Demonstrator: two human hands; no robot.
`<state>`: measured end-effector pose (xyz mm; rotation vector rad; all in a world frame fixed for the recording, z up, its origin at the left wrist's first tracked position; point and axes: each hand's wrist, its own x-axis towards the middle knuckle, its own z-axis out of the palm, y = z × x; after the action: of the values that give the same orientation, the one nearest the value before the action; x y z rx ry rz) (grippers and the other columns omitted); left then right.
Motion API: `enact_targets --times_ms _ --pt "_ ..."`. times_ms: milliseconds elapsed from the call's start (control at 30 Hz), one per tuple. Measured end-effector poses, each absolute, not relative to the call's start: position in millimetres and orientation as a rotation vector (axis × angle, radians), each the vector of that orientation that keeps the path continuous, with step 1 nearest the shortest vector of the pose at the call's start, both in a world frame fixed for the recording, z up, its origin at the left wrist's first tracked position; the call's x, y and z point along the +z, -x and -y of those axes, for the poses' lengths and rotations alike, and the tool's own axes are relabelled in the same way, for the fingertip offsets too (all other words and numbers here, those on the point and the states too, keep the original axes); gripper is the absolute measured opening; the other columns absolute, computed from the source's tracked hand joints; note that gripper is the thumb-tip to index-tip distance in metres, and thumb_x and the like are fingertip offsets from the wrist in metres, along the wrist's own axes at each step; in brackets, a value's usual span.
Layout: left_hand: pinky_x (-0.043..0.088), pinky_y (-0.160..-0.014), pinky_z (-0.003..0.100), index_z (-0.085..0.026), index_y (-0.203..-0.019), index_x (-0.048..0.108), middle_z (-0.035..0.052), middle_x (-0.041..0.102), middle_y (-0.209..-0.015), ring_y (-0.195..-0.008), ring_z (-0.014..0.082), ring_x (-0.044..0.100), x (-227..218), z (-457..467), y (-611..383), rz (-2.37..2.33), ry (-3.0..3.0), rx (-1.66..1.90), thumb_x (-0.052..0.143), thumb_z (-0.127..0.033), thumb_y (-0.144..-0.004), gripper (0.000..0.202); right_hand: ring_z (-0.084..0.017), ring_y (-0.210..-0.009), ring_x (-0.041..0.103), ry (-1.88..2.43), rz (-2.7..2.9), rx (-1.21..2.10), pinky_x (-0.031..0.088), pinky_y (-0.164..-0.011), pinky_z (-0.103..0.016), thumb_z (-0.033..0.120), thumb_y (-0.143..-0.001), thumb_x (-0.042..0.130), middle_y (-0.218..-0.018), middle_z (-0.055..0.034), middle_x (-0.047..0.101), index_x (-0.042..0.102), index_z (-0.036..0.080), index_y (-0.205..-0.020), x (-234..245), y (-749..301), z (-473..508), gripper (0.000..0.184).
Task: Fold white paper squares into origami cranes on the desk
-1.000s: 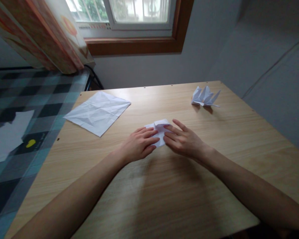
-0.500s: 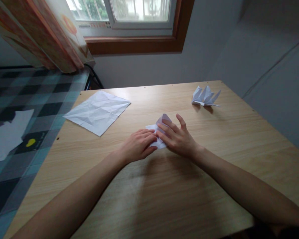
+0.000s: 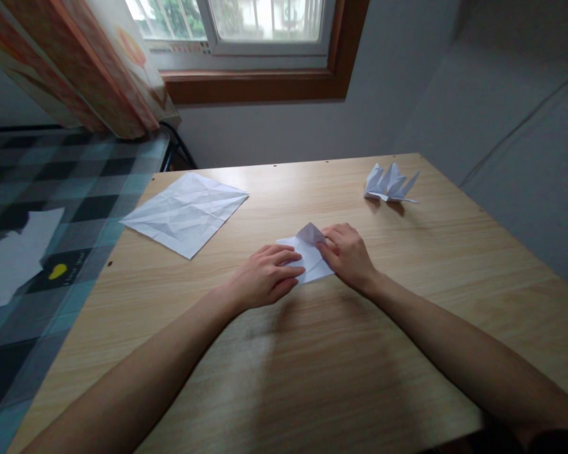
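A small folded sheet of white paper [image 3: 314, 265] lies on the wooden table, with one flap standing up at its far edge. Flat across its left side rests my left hand [image 3: 272, 273], fingers stretched out and pressing the paper down. My right hand [image 3: 348, 253] is at the paper's right side, its thumb and curled fingers pinching the paper beside the raised flap. Part of the paper is hidden under both hands.
A larger creased white sheet [image 3: 187, 214] lies at the table's back left. At the back right stands a folded paper figure [image 3: 390, 183] with several points. Left of the wooden table [image 3: 208, 391], torn paper [image 3: 16, 258] lies on a checked cloth [image 3: 9, 353].
My right hand has slid to the right and its fingers have curled in, pinching the paper's right side. More of the folded paper shows. My left hand has hardly moved.
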<state>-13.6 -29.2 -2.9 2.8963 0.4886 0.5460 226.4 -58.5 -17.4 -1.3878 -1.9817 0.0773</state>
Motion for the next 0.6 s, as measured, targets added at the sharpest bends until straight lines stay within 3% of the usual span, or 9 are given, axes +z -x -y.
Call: enact_targets --times_ms 100,233,400,500,600 --pt "0.050 -0.096 0.041 -0.020 -0.110 0.069 0.0083 0.070 -0.118 -0.111 0.0246 0.063 -0.6 29.7 13.6 -0.461 -2.861 0.542 0.053 -0.032 -0.096 0.024 -0.024 -0.084 0.060 1.412 1.995 0.172 0.045 -0.079 -0.037 0.019 -0.091 0.057 -0.081 -0.0075 0.069 0.068 0.019 -0.084 -16.1 -226.2 58.5 0.013" --pt "0.051 -0.082 0.036 -0.018 -0.090 0.062 0.0061 0.069 -0.091 -0.087 0.0196 0.064 -0.3 30.0 14.3 -0.600 -2.741 0.728 0.057 -0.035 -0.094 0.018 -0.021 -0.077 0.061 1.388 1.911 0.394 0.045 -0.072 -0.032 0.018 -0.088 0.059 -0.078 -0.0055 0.068 0.068 0.019 -0.083 -14.0 -227.2 58.2 0.010" --pt "0.051 -0.080 0.036 -0.020 -0.109 0.059 0.0069 0.065 -0.100 -0.093 0.0216 0.060 -3.4 25.7 14.2 -0.890 -2.546 0.859 0.065 -0.036 -0.089 0.026 -0.017 -0.071 0.061 1.292 1.879 0.649 0.044 -0.067 -0.027 0.021 -0.086 0.059 -0.077 -0.0014 0.067 0.064 0.020 -0.095 -12.8 -226.3 59.7 0.010" --pt "0.049 -0.080 0.036 -0.020 -0.089 0.064 0.0053 0.065 -0.091 -0.090 0.0208 0.058 -1.9 23.2 12.8 -0.868 -2.566 0.724 0.059 -0.031 -0.093 0.013 -0.015 -0.064 0.057 1.262 1.867 0.728 0.041 -0.064 -0.026 0.025 -0.089 0.058 -0.070 0.0010 0.064 0.062 0.019 -0.091 -11.2 -224.4 60.4 0.008" --pt "0.047 -0.079 0.036 -0.018 -0.077 0.063 0.0053 0.064 -0.084 -0.085 0.0204 0.055 0.0 22.3 11.6 -0.855 -2.600 0.656 0.054 -0.030 -0.096 0.023 -0.014 -0.062 0.053 1.301 1.901 0.647 0.038 -0.061 -0.026 0.028 -0.091 0.056 -0.067 0.0008 0.060 0.058 0.019 -0.075 -9.5 -222.0 59.7 0.018"
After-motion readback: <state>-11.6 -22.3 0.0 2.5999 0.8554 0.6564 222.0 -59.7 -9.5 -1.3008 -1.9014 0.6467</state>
